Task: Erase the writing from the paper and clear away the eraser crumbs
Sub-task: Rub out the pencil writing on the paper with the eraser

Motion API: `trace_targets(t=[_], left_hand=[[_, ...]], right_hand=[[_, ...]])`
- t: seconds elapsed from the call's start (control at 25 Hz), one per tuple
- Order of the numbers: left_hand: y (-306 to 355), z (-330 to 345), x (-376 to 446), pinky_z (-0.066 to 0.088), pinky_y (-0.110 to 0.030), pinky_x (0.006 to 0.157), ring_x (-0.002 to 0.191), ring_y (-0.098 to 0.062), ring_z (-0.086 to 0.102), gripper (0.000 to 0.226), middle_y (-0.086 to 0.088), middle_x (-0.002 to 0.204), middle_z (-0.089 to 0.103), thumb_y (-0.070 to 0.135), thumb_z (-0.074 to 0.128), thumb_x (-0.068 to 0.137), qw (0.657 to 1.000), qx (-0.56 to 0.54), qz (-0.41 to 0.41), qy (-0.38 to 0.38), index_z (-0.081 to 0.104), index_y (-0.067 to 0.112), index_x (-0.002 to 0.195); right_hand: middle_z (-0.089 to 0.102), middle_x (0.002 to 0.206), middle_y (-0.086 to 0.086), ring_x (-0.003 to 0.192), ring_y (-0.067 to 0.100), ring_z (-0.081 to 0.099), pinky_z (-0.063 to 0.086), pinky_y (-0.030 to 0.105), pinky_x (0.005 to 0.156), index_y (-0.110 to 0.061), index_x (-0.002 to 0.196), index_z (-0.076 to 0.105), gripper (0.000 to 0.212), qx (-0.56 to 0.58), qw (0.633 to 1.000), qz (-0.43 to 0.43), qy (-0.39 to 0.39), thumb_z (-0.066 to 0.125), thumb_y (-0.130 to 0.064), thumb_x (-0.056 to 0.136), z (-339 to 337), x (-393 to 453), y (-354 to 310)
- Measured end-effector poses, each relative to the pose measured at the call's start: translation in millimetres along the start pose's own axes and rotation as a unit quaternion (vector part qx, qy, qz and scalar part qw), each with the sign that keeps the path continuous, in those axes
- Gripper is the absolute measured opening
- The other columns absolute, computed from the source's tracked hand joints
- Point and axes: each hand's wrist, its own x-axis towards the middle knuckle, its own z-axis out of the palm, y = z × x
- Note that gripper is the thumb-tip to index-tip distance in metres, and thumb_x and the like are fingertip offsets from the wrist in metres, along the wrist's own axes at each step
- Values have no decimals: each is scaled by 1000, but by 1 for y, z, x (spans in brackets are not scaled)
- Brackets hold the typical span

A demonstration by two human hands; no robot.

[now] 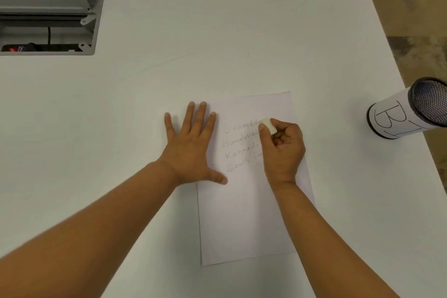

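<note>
A white sheet of paper [244,220] lies on the white table, with several lines of pencil handwriting [239,146] in its upper half. The start of the top line looks faint. My right hand [284,150] is closed around a white eraser [268,125], whose tip rests on the paper at the right end of the top line. The hand hides the right ends of the lower lines. My left hand [193,143] lies flat with spread fingers on the paper's left edge, thumb on the sheet. No crumbs are visible.
A black mesh cylinder wrapped in a white label with large letters [408,111] stands at the table's right edge. A grey open box with cables [48,7] occupies the far left corner. The table edge [387,38] runs diagonally on the right, with floor beyond.
</note>
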Motion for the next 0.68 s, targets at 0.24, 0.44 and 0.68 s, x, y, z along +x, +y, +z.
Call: trace_targets(t=[0.24, 0.44, 0.68], left_hand=[[16, -6, 8, -25, -63, 94, 118, -23, -53, 153, 6, 117, -62, 79, 70, 34, 991, -34, -45, -124, -52, 31, 114], [24, -16, 12, -22, -65, 96, 115, -26, -55, 157, 0, 108, -67, 76, 74, 31, 980, -11, -92, -178, -58, 31, 103], [28, -20, 12, -20, -67, 96, 115, -29, -55, 160, -7, 117, -65, 73, 77, 32, 973, -24, -112, -202, -57, 30, 110]], right_hand=[[53, 81, 2, 58, 1, 48, 41, 6, 57, -16, 89, 61, 17, -75, 996, -20, -34, 72, -13, 76, 11, -7, -1], [58, 89, 8, 70, 18, 58, 52, 25, 63, -8, 95, 64, 21, -202, 961, -102, -157, 69, -21, 78, 33, -21, -8], [59, 88, 11, 70, 22, 60, 54, 30, 63, -5, 90, 64, 20, -194, 979, -45, -53, 73, -14, 74, 21, -8, -4]])
